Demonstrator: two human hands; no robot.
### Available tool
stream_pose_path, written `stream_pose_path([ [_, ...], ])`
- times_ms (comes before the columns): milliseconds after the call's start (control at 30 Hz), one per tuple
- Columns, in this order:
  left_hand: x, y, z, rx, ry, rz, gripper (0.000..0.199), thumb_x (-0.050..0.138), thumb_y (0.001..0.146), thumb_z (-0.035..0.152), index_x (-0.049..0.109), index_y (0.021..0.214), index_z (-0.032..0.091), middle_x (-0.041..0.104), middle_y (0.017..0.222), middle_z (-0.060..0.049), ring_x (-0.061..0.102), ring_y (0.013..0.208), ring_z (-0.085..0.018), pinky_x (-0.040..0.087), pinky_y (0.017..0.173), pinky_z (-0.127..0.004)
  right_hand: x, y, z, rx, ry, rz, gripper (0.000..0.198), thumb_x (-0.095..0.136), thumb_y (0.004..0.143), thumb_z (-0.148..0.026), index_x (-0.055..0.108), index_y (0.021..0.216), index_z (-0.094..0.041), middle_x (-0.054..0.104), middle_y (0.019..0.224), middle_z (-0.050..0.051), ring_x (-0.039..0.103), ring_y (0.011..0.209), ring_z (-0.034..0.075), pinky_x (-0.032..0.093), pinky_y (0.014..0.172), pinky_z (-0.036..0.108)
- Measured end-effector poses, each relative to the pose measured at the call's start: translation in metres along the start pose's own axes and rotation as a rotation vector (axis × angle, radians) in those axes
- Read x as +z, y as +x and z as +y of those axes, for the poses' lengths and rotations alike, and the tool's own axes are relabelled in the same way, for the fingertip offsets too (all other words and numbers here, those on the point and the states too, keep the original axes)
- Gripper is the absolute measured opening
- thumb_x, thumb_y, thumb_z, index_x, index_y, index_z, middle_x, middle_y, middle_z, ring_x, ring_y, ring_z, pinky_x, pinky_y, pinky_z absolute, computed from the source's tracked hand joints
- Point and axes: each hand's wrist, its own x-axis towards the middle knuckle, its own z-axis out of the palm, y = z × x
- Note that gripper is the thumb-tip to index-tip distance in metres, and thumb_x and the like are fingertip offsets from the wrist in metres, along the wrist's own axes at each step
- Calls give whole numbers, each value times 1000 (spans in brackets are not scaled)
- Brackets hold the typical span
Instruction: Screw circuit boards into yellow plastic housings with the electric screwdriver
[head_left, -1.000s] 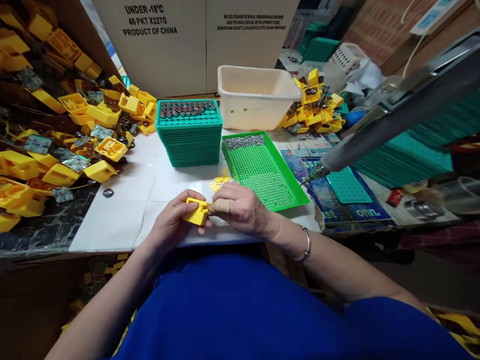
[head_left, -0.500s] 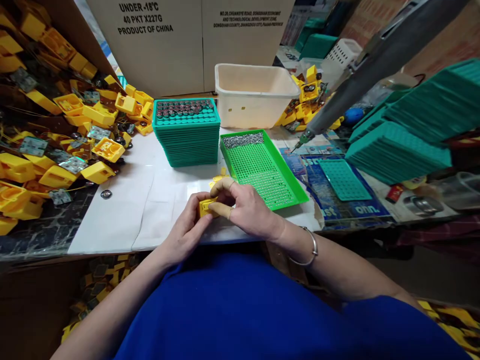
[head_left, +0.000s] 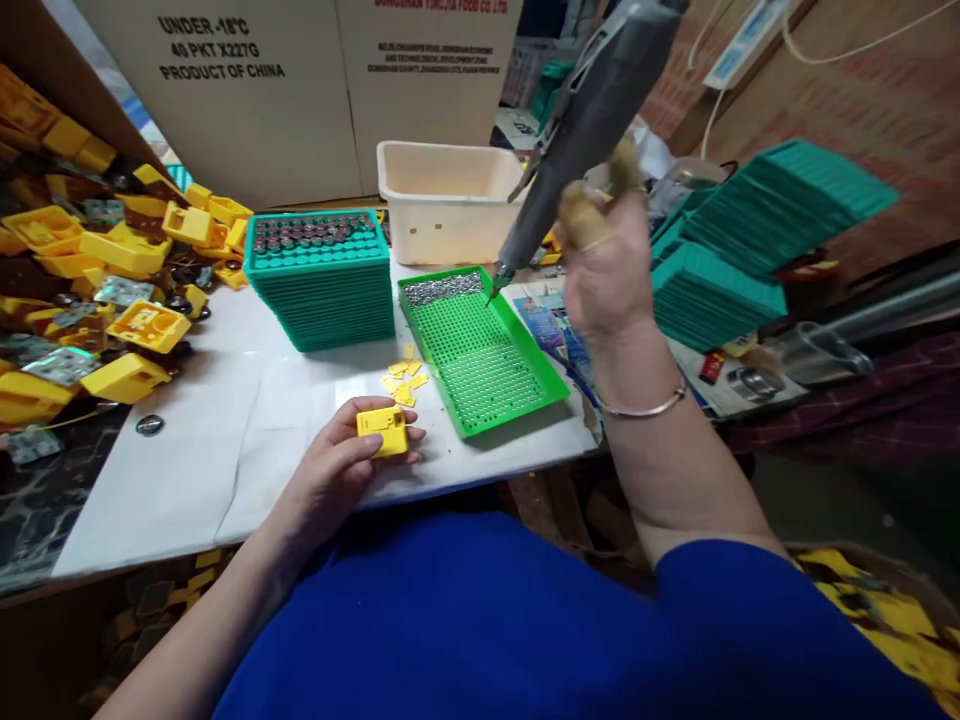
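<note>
My left hand [head_left: 349, 450] holds a small yellow plastic case [head_left: 382, 430] above the white work surface, thumb on its face and fingers beneath. That face has a recessed panel outline and a notch in one corner. My right hand [head_left: 611, 260] is raised beside a grey electric screwdriver [head_left: 566, 140], its fingers, with beige covers, apart and blurred. I cannot tell whether they touch the tool. The screwdriver hangs at a slant, its bit over the right edge of a green perforated tray [head_left: 480, 425] of screws. Several flat yellow pieces [head_left: 405, 380] lie between case and tray.
A teal tray stack [head_left: 322, 300] topped with small round parts stands behind. Beside it is a white plastic bin [head_left: 450, 225]. Yellow housings with wires and circuit boards [head_left: 124, 250] pile at left. More teal trays [head_left: 720, 290] rise at right. A round dark part [head_left: 150, 425] lies at left.
My right hand has left the yellow case and moved up and right to the screwdriver. My left hand alone keeps the case, now face up. The view has turned right.
</note>
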Motion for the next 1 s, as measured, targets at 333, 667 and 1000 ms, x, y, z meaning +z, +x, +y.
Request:
stream_pose_path([
  [333,18,8,-4,-30,194,127,25,78,75,29,62,90,17,72,84,-6,68,76,-19,55,56,-25,36,-20,-21,322,315,-130,52,54,80,-73,57,99,-25,60,71,0,60,63,13,54,64,32],
  [667,17,10,-5,-14,182,134,21,75,78,28,62,89,17,72,85,-6,67,76,-18,55,57,-25,56,-40,3,251,211,-180,54,42,88,-71,58,112,-26,59,83,4,64,75,21,55,68,40],
  [1000,8,14,-9,-4,116,92,20,69,83,28,60,98,17,72,93,-8,70,83,-21,58,63,-30,55,-38,-4,294,183,-149,54,33,89,-73,54,109,-26,55,74,3,62,72,19,53,68,37],
])
